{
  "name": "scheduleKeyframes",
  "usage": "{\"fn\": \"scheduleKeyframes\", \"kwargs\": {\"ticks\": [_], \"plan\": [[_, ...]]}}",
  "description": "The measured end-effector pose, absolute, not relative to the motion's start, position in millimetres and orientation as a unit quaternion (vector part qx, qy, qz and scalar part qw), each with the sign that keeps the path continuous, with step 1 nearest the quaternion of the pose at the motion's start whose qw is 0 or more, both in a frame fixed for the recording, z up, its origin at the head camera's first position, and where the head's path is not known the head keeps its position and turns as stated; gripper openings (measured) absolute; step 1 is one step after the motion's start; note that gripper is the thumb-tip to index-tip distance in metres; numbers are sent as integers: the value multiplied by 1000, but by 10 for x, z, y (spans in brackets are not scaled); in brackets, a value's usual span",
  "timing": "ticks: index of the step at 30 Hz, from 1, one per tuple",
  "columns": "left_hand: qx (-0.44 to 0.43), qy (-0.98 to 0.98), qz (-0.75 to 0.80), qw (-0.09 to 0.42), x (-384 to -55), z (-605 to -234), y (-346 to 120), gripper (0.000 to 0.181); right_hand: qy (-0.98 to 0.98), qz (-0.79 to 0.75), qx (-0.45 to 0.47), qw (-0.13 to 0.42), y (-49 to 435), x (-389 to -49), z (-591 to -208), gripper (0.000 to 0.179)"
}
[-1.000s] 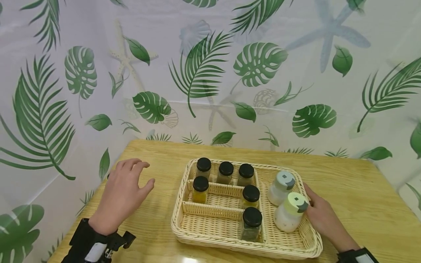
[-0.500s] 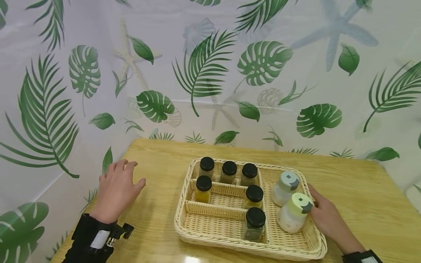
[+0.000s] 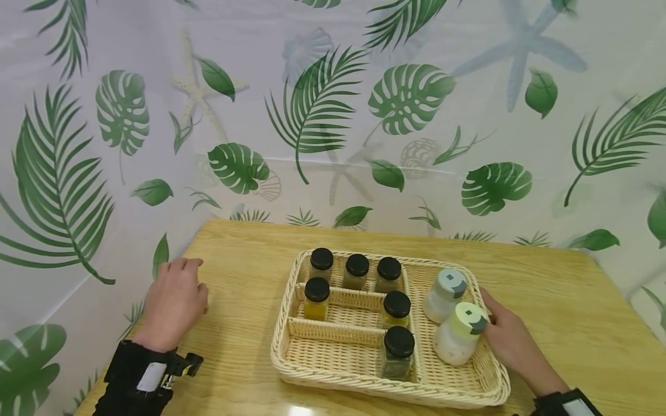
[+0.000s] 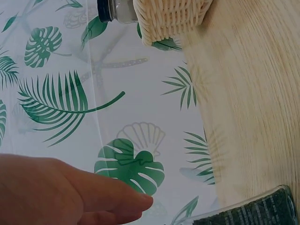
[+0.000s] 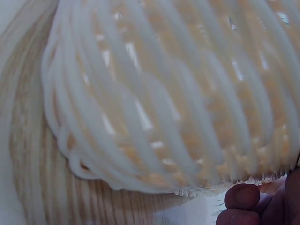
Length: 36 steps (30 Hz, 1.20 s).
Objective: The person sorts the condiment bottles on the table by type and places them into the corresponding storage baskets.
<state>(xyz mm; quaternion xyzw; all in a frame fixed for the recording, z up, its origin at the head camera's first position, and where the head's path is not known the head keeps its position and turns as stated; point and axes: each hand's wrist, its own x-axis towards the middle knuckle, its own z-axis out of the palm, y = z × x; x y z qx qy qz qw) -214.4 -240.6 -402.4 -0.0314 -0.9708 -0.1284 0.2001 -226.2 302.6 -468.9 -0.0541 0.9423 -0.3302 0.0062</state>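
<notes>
My left hand [image 3: 173, 303] is over the left part of the table, its fingers curled. In the left wrist view a clear glass jar [image 4: 253, 212] with dark green contents shows below the fingertips [image 4: 143, 202]; its upper end is out of frame, and in the head view the hand hides it. My right hand [image 3: 512, 335] grips the right rim of the wicker basket [image 3: 364, 393], thumb near the rim and fingers outside the wall. The basket's woven wall [image 5: 178, 93] fills much of the right wrist view, with fingertips [image 5: 241, 197] at its lower right.
In the basket's divided left side stand several black-lidded jars [image 3: 399, 344]. Its right compartment holds a white shaker with a grey-blue cap [image 3: 451, 283] and one with a yellow-green cap [image 3: 470, 320]. A leaf-print sheet [image 3: 333, 115] hangs behind the wooden table [image 3: 250, 254].
The left hand has moved left, away from the basket, and its spread thumb and fingers have curled in. The right hand stays on the basket rim; the basket and its contents keep their arrangement.
</notes>
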Motion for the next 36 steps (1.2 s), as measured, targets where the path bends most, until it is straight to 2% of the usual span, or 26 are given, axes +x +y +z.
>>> {"fn": "scheduleKeyframes", "kwargs": {"ticks": [9, 36], "plan": [[-8, -970, -149, 194, -2153, -4057, -2460, 33, 941, -333, -59, -3, 3033, -2274, -4715, 59], [-53, -963, -172, 200, -2194, -4005, -2463, 31, 942, -330, -56, 2, 3019, -2264, -4689, 60]]}}
